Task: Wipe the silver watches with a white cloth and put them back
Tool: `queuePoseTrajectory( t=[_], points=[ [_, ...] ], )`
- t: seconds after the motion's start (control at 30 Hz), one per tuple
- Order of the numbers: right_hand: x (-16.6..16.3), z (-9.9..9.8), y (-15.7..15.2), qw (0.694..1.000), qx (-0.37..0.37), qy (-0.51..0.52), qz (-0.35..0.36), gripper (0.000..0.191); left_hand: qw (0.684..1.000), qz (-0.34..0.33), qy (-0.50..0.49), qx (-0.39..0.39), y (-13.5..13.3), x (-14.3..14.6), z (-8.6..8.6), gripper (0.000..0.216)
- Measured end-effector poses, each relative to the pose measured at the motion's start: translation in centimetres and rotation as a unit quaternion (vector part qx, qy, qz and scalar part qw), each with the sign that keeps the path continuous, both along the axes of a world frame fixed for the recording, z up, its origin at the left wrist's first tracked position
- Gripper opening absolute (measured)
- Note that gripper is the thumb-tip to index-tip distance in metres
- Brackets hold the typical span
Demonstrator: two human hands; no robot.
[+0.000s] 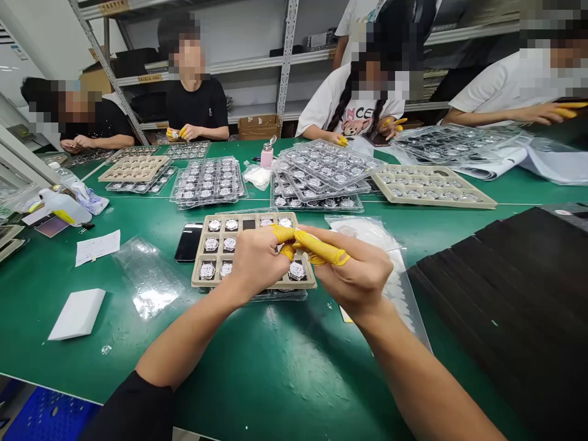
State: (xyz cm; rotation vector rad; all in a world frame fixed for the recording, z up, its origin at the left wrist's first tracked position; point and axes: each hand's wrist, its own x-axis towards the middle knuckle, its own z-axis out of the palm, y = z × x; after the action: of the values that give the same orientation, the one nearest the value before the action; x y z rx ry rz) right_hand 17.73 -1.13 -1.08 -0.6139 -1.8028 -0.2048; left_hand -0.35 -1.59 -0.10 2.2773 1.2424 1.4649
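Here we go: two bare forearms reach in from the bottom of the view, elbows wide, and the left hand point(257, 260) and the right hand point(353, 269) meet knuckles-up above the work. Bright yellow rubber finger cots point(321, 248) sheath the fingertips, and those glossy tips press together, fingers curled; whether anything is pinched between them, I can't tell. Directly below sits a beige moulded tray point(198, 283) with square pockets, holding round, shiny silver discs point(211, 245). A clear plastic blister tray point(280, 296) pokes out beneath it. A black glossy smartphone point(187, 242) lies just left of the beige tray, while a clear plastic bag point(362, 231) spreads under the right hand, all on a smooth green work surface point(275, 367).
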Motion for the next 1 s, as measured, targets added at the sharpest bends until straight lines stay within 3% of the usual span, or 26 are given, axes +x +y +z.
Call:
queuePoseTrajectory(
  t=[0.2, 0.43, 0.57, 0.73, 0.87, 1.0],
  points=[
    [0.5, -0.5, 1.3, 0.998, 0.013, 0.055, -0.032, 0.057, 0.997, 0.02, -0.072, -0.025, -0.2, 0.5, -0.4, 0.037],
    [-0.6, -1.3, 0.7, 0.999, 0.022, 0.049, -0.008, 0.055, 0.999, 0.032, -0.002, -0.021, -0.3, 0.6, -0.6, 0.026],
    [-0.8, -1.1, 0.7, 0.996, 0.011, 0.082, -0.046, 0.042, 0.991, -0.005, -0.127, -0.042, -0.4, 1.3, -1.0, 0.028],
    [-0.4, -0.7, 1.3, 0.986, -0.073, 0.113, -0.097, 0.023, 0.931, -0.072, -0.331, -0.136, 0.4, 2.4, -2.1, 0.015],
    [0.6, 0.4, 1.0, 0.984, -0.137, 0.076, -0.081, 0.016, 0.854, -0.087, -0.459, -0.23, 1.6, 3.0, -3.1, 0.039],
    [0.8, 1.4, 0.1, 0.952, -0.242, 0.186, -0.027, 0.011, 0.833, -0.119, -0.477, -0.254, 1.8, 2.9, -2.9, 0.052]
  ],
)
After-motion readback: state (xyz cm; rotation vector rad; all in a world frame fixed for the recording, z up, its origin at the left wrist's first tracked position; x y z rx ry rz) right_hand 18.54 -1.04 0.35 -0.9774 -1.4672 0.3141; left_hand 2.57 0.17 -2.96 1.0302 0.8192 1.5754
